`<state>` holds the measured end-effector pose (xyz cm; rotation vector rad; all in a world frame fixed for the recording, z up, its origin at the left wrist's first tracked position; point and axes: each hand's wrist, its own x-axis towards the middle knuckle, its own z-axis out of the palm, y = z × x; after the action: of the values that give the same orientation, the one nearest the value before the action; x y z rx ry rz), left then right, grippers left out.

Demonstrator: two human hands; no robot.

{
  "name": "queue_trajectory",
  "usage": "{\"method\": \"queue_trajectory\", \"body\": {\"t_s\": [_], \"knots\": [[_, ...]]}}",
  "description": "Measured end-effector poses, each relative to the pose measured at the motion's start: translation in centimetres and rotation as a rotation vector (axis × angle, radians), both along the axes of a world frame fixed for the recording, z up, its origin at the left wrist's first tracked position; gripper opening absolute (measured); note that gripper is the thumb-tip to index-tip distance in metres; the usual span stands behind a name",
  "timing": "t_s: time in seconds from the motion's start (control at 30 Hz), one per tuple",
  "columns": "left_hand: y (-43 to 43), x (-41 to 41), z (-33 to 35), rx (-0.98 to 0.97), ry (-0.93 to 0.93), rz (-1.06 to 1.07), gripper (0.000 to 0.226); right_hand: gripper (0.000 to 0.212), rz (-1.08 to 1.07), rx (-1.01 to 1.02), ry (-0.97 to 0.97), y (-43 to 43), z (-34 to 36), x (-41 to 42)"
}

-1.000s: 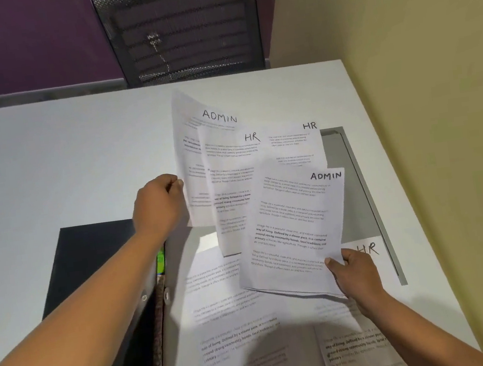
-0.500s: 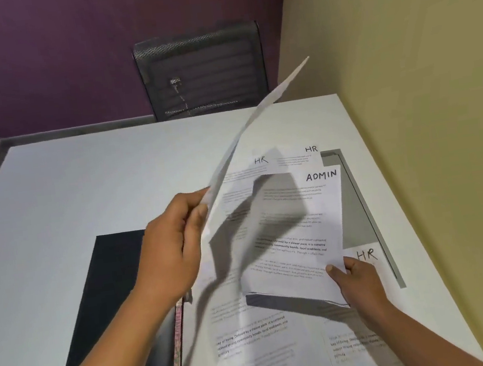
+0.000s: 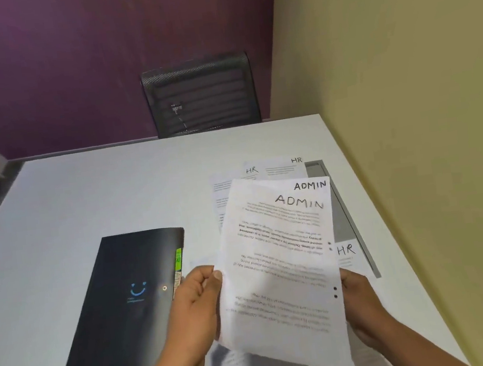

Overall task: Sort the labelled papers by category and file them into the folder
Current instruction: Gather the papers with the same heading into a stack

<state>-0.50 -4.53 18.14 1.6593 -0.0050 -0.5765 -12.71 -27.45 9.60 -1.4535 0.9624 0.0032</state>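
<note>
1. Left hand (image 3: 197,306) pinches the left edge of two ADMIN papers (image 3: 281,269); right hand (image 3: 362,311) grips their right edge. The sheets are held tilted above the tabletop (image 3: 113,192).
2. Black folder (image 3: 121,304) lies flat, cover up, just left of the left hand.
3. HR papers (image 3: 275,169) lie flat beyond, partly hidden by the held sheets.
4. Mesh chair (image 3: 199,96) stands at the far edge.

ADMIN sheets (image 3: 281,269): thin white paper, matt; reversed print shows through.
HR sheets (image 3: 275,171): white paper, matt.
Folder (image 3: 121,304): black cover, smooth, soft sheen, plastic by the look.
Table (image 3: 113,192): white top, smooth, matt.
Chair back (image 3: 202,93): black mesh, coarse weave.
Grey cover (image 3: 342,222): smooth, dull, plastic-looking.
Purple wall (image 3: 83,65): matt paint.
</note>
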Motion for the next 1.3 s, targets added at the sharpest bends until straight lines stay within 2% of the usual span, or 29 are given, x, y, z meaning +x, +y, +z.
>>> {"method": "queue_trajectory", "body": {"t_s": [0.17, 0.23, 0.3, 0.37, 0.43, 0.53, 0.63, 0.73, 1.03, 1.17, 1.3], "knots": [[1.9, -0.8, -1.4, 0.222, -0.118, 0.111, 0.026, 0.012, 0.068, 0.097, -0.121, 0.9, 2.0, -1.7], [2.4, -0.2, -1.8, 0.244, -0.066, 0.148, 0.025, 0.015, 0.113, 0.138, -0.147, 1.2, 2.5, -2.3], [2.5, 0.4, -2.1, 0.158, 0.134, 0.054, 0.029, 0.020, 0.178, 0.197, -0.163, 1.5, 2.8, -2.8], [2.3, 0.4, -2.4, 0.053, 0.287, 0.004, 0.023, 0.020, 0.248, 0.210, -0.164, 1.8, 2.8, -3.3], [2.2, 0.0, -2.8, 0.011, 0.255, 0.004, 0.021, 0.026, 0.272, 0.180, -0.156, 1.9, 2.6, -3.3], [2.3, -0.7, -3.2, -0.039, 0.225, 0.052, 0.022, 0.024, 0.223, 0.207, -0.175, 1.9, 2.5, -3.3], [2.6, -1.3, -3.5, -0.083, 0.217, 0.089, 0.027, 0.044, 0.089, 0.287, -0.189, 1.9, 2.6, -3.2], [2.9, -1.7, -3.9, -0.104, 0.220, 0.094, 0.035, 0.029, 0.140, 0.252, -0.262, 2.1, 2.3, -3.1], [3.4, -2.0, -4.4, -0.191, 0.191, 0.147, 0.044, 0.026, 0.117, 0.216, -0.267, 3.2, 1.8, -2.9], [3.1, -2.0, -3.8, -0.274, 0.200, 0.165, 0.025, 0.024, 0.097, 0.193, -0.277, 3.3, 1.7, -2.6], [3.1, -1.8, -3.5, -0.287, 0.189, 0.168, 0.026, 0.024, 0.089, 0.229, -0.299, 3.2, 1.7, -2.2]]}}
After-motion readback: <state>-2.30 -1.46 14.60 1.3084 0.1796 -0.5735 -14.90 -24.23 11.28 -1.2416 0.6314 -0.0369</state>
